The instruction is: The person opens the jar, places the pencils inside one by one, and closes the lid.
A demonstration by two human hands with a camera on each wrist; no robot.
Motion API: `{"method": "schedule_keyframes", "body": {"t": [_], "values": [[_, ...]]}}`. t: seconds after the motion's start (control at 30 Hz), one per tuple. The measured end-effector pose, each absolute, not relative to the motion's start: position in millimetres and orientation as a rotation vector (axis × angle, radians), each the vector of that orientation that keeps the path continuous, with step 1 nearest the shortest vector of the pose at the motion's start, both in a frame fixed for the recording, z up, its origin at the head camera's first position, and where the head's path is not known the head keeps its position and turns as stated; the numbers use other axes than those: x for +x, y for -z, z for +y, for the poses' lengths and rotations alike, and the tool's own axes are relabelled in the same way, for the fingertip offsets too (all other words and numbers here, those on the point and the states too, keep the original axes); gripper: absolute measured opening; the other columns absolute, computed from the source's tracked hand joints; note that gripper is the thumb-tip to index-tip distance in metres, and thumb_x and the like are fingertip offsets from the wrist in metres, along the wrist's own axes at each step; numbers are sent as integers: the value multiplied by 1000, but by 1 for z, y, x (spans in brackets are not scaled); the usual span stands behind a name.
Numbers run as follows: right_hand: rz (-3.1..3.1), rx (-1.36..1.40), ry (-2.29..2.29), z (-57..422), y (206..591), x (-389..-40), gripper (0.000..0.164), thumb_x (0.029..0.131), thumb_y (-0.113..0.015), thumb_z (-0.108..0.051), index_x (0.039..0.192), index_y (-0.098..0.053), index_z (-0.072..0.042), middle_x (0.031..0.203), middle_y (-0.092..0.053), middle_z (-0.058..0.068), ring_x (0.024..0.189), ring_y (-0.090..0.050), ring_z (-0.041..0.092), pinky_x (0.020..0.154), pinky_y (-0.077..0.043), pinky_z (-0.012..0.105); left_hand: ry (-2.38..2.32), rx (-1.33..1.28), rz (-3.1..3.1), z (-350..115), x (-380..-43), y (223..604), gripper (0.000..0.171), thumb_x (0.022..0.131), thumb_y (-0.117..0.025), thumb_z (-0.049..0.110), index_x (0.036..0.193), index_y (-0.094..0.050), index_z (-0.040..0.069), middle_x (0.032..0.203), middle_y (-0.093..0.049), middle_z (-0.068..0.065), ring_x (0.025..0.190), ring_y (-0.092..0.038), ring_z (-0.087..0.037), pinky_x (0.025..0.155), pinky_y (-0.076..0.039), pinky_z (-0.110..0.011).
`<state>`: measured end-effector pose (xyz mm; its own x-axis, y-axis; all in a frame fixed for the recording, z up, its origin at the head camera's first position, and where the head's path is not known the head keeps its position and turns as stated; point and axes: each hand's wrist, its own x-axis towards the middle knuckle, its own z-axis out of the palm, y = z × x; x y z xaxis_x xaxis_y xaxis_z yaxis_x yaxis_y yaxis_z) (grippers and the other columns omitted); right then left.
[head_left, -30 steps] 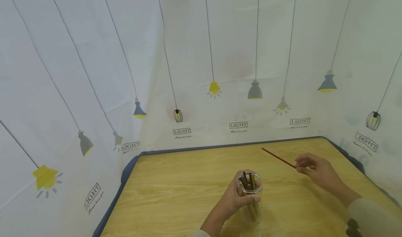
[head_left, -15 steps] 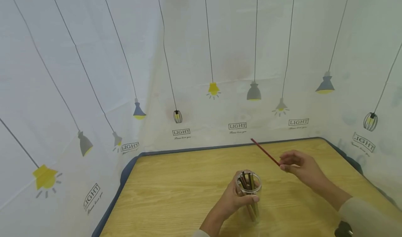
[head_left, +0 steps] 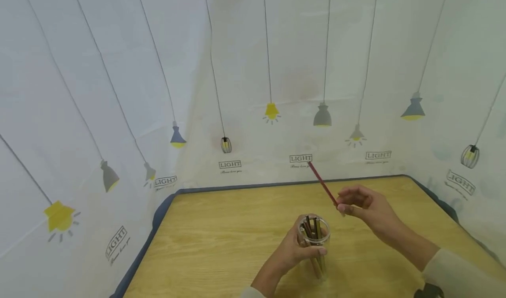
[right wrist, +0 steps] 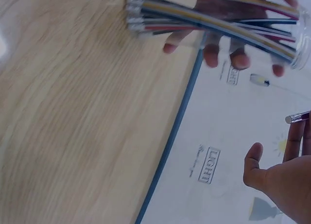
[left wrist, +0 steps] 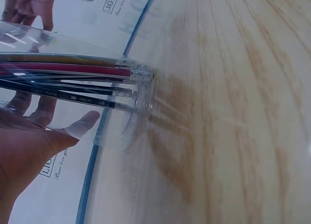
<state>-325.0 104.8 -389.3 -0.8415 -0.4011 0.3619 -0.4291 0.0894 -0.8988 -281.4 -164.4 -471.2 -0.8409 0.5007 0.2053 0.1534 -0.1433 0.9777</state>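
My left hand (head_left: 286,254) grips a clear jar (left wrist: 109,139) around its side, thumb in front, in the head view. Several pencils (left wrist: 73,71) stand inside, and their eraser ends point down at the jar's base in the left wrist view. To the right of the jar, my right hand (head_left: 373,210) pinches a red pencil (head_left: 324,184) near its lower end. That pencil slants up and left, above the jar and apart from it. Its metal-banded end (right wrist: 295,118) shows by my fingers in the right wrist view.
The wood-grain table (head_left: 205,241) lies beneath both hands, with a dark blue edge (head_left: 245,186) along the back and sides. White sheets printed with hanging lamps (head_left: 322,115) and "LIGHT" labels enclose it on the visible sides.
My right hand has moved left toward the jar with the red pencil, which has tilted more upright. My left hand and the jar have stayed in place.
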Motion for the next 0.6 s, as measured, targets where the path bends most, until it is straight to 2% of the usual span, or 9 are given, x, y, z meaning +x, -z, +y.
{"method": "schedule_keyframes", "body": {"t": [0.23, 0.43, 0.6], "values": [[-2259, 932, -2037, 95, 374, -320, 25, 107, -71, -5, 132, -68, -8, 115, -80, -6, 105, -78, 11, 94, -62, 21, -2060, 721, 1870, -164, -281, 470, 77, 96, -88, 21, 158, -41, 29, 149, -60, -2, 136, -62, -18, 119, -52, -34], [-2188, 1006, -2146, 89, 364, -316, 26, 108, -68, -2, 132, -66, -10, 117, -80, -5, 107, -77, 11, 97, -62, 23, -2067, 731, 1834, -164, -281, 472, 75, 97, -86, 17, 156, -42, 29, 146, -60, 2, 134, -62, -16, 117, -53, -32], [-2144, 1059, -2218, 81, 356, -314, 28, 108, -66, -1, 134, -66, -11, 118, -79, -5, 110, -77, 11, 98, -63, 26, -2063, 740, 1870, -166, -282, 474, 75, 96, -86, 19, 156, -42, 29, 148, -60, -3, 133, -62, -16, 116, -53, -32]]}}
